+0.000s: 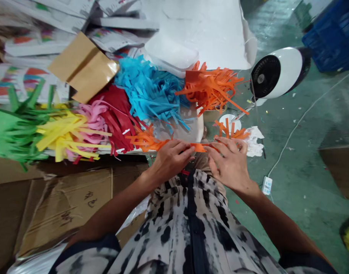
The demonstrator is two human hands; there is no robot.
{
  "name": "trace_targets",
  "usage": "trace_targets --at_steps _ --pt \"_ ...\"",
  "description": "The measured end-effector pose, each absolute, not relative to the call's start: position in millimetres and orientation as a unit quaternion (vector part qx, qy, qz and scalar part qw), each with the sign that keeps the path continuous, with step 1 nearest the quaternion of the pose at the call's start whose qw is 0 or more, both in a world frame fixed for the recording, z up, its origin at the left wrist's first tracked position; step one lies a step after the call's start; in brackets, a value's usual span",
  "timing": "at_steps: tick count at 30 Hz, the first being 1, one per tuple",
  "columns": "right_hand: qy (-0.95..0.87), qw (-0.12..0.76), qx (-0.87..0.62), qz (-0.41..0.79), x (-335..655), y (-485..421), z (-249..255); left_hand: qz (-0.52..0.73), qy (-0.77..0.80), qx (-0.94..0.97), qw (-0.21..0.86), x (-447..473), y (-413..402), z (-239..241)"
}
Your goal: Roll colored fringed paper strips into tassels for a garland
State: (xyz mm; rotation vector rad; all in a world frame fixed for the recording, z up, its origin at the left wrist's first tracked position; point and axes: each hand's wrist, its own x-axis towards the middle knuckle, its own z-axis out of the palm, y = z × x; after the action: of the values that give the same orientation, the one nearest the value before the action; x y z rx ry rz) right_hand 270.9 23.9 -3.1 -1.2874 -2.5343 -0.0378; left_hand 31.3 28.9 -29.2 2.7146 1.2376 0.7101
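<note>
An orange fringed paper strip [199, 146] stretches between my two hands just above my lap. My left hand [170, 158] pinches its left part, where orange fringes [146, 140] fan out. My right hand [230, 161] is closed on the right part, with more orange fringes [230, 131] sticking up behind the fingers. Both hands hold the strip close to the table edge.
Piles of fringed paper lie on the table: green [14, 129], yellow [68, 137], pink, dark red [117, 114], blue [148, 91] and orange [211, 87]. A brown envelope [83, 66], a white fan [280, 72], cardboard boxes [66, 209], a blue crate [334, 34] and a power strip [267, 185] stand around.
</note>
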Motion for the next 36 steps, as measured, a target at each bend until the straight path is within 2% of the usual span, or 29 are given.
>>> trace_targets --at_steps 7,13,21,30,33,36 --pt "-0.88 0.242 -0.409 -0.01 267 26 -28 0.288 0.396 0.87 0.062 18 17 -33" --pt "-0.865 0.25 -0.424 0.099 273 36 -20 0.304 0.411 0.849 0.133 4 31 -26" --pt "-0.825 0.23 -0.503 0.113 268 35 -16 0.282 0.49 0.809 0.164 2 37 -22" --pt "-0.835 0.1 -0.539 0.041 256 38 -9 0.249 0.536 0.793 0.144 8 39 -21" --pt "-0.837 0.108 -0.536 -0.01 249 33 -9 0.246 0.526 0.807 0.109 14 37 -20" --pt "-0.861 0.165 -0.477 -0.057 245 26 -13 0.256 0.457 0.85 0.051 22 31 -20"
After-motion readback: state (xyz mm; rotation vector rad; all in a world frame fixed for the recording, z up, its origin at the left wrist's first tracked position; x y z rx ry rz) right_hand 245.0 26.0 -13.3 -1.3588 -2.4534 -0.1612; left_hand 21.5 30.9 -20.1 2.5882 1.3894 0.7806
